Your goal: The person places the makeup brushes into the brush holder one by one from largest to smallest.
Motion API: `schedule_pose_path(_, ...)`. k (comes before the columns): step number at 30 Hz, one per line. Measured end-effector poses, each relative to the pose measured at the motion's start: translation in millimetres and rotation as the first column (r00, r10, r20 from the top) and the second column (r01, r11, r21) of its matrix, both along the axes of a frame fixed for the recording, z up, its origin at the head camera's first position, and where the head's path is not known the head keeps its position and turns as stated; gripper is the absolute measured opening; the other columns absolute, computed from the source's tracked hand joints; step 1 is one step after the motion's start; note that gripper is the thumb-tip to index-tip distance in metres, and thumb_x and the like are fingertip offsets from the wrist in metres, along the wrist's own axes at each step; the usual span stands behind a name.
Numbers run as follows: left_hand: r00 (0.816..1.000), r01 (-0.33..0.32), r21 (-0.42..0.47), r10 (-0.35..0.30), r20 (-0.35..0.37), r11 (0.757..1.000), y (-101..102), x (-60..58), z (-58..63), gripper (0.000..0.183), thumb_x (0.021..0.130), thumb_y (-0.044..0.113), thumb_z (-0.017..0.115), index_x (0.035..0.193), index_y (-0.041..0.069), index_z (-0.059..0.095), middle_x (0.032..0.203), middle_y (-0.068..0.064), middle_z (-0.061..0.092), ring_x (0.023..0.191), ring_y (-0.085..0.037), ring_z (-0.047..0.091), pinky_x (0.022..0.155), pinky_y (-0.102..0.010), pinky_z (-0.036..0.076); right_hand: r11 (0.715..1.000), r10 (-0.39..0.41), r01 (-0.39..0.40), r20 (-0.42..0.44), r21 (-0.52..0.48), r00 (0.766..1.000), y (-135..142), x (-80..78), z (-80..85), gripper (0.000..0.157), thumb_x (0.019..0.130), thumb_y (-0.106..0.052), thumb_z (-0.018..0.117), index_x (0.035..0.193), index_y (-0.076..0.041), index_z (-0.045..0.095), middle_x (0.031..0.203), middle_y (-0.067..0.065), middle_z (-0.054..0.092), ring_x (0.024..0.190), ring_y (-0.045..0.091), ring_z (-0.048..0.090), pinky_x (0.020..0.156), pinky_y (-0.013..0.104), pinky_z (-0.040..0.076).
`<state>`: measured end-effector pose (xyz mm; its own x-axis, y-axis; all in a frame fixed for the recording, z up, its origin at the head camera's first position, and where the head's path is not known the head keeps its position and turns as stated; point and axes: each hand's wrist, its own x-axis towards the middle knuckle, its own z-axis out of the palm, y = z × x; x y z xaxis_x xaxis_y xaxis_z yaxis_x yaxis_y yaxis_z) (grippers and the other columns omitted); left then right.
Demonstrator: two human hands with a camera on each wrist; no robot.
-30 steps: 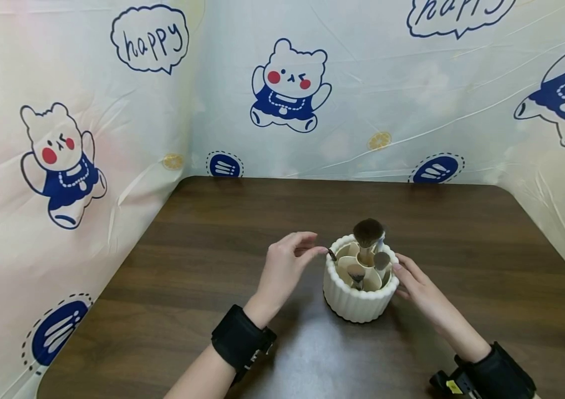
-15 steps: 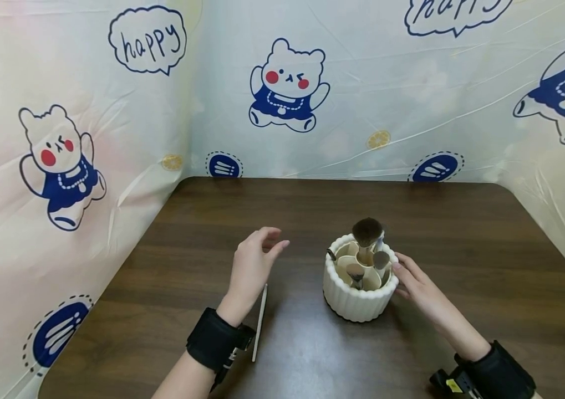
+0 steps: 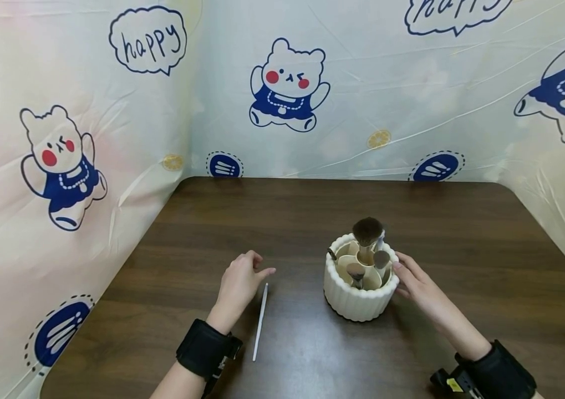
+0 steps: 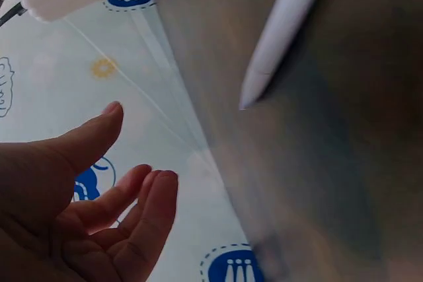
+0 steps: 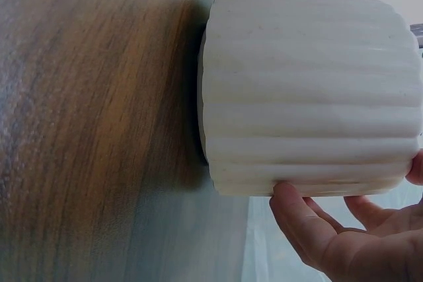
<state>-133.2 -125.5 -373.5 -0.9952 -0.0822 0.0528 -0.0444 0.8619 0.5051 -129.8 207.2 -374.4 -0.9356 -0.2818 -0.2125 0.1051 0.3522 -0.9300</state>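
Observation:
A slim white pen-like stick (image 3: 260, 322) with a tapered tip lies on the brown table; the left wrist view shows the stick (image 4: 281, 37) close up. My left hand (image 3: 239, 284) hovers just left of its far end, fingers loosely bent and thumb apart, holding nothing. To the right stands a ribbed cream brush holder (image 3: 360, 299), upright, with a divided inside. In it are makeup brushes, among them a large dark fluffy brush (image 3: 367, 230) and smaller ones. My right hand (image 3: 419, 285) holds the holder's right side, thumb near the rim and fingers against the wall.
The dark wood table (image 3: 202, 221) has rounded far corners. A pale curtain (image 3: 362, 100) printed with bears hangs behind it and along both sides. Black straps with cameras sit on both wrists, the left strap (image 3: 207, 350) close beside the white stick.
My left hand has moved left and nearer, away from the holder's rim, to beside the white stick, which has come into sight. My right hand and the brush holder have stayed put.

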Motion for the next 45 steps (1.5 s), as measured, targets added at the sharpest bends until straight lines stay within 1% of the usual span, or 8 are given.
schedule_pose_path(7,0.996,0.020,-0.038,-0.016,0.090,0.999,-2.7,3.1,-14.1,0.037,0.082,0.029,0.074,0.104,0.000,0.063,0.086,-0.010,0.062,0.069,-0.018,0.055,0.058,-0.028,0.044,1.000,-0.004,0.004,-0.008,-0.002,1.000,0.6,0.3,-0.6,0.062,0.105,-0.040,0.024,0.150,0.001,0.012,0.153,0.029,0.019,0.139,0.041,0.027,0.107,0.054,0.037)
schedule_pose_path(16,0.978,0.014,-0.046,-0.005,0.208,0.999,-2.5,5.1,-24.6,0.040,0.082,0.033,0.074,0.102,0.001,0.062,0.090,-0.013,0.062,0.072,-0.020,0.057,0.059,-0.030,0.046,1.000,0.004,-0.004,0.004,-0.006,1.000,0.6,0.5,-0.3,0.063,0.105,-0.041,0.024,0.150,0.001,0.010,0.154,0.029,0.015,0.141,0.042,0.024,0.108,0.055,0.035)
schedule_pose_path(21,0.977,0.014,-0.054,-0.002,0.214,0.998,-2.4,6.2,-26.5,0.042,0.081,0.032,0.074,0.105,0.000,0.062,0.095,-0.015,0.063,0.074,-0.022,0.059,0.059,-0.030,0.047,1.000,-0.001,0.001,-0.001,0.000,1.000,0.4,0.8,0.0,0.063,0.105,-0.041,0.024,0.150,0.001,0.010,0.154,0.029,0.016,0.140,0.041,0.025,0.108,0.054,0.036)
schedule_pose_path(27,0.977,0.033,-0.064,-0.019,0.211,0.997,-0.3,7.7,-25.9,0.033,0.082,0.027,0.075,0.098,0.002,0.062,0.085,-0.010,0.062,0.065,-0.016,0.053,0.054,-0.025,0.040,1.000,-0.006,0.006,0.000,0.002,1.000,-0.1,0.7,-0.2,0.063,0.105,-0.041,0.024,0.150,0.001,0.011,0.154,0.029,0.018,0.140,0.041,0.026,0.108,0.054,0.036)
schedule_pose_path(33,0.976,0.033,-0.068,-0.017,0.219,0.997,1.4,7.8,-25.6,0.025,0.082,0.022,0.075,0.093,0.004,0.061,0.081,-0.006,0.063,0.065,-0.015,0.053,0.055,-0.025,0.041,1.000,-0.007,0.007,0.002,-0.007,1.000,-0.3,0.9,-0.3,0.063,0.105,-0.041,0.024,0.150,0.001,0.011,0.154,0.029,0.016,0.140,0.041,0.025,0.109,0.056,0.035)
schedule_pose_path(40,0.973,0.037,-0.062,-0.022,0.229,0.997,2.7,7.2,-25.8,0.019,0.084,0.018,0.072,0.085,0.005,0.058,0.075,-0.004,0.060,0.061,-0.014,0.049,0.053,-0.024,0.036,1.000,-0.003,0.003,0.002,-0.003,1.000,0.1,0.7,-0.3,0.063,0.105,-0.041,0.024,0.150,0.001,0.011,0.154,0.029,0.016,0.140,0.042,0.025,0.109,0.056,0.035)
schedule_pose_path(42,0.973,0.034,-0.061,-0.019,0.232,0.998,3.2,7.1,-25.9,0.019,0.084,0.018,0.072,0.081,0.007,0.057,0.071,-0.002,0.057,0.059,-0.013,0.046,0.052,-0.023,0.034,1.000,-0.001,0.001,0.001,-0.003,1.000,0.1,0.4,-0.5,0.063,0.105,-0.041,0.024,0.150,0.001,0.011,0.154,0.029,0.016,0.140,0.042,0.025,0.109,0.056,0.035)
schedule_pose_path(45,0.969,0.028,-0.053,-0.014,0.245,0.998,4.3,7.1,-26.2,0.027,0.085,0.018,0.071,0.069,0.010,0.051,0.061,0.003,0.043,0.053,-0.011,0.037,0.050,-0.022,0.028,1.000,0.000,0.000,0.003,-0.003,1.000,0.4,0.2,-0.7,0.063,0.105,-0.041,0.024,0.150,0.001,0.011,0.155,0.029,0.015,0.141,0.042,0.024,0.109,0.056,0.034)
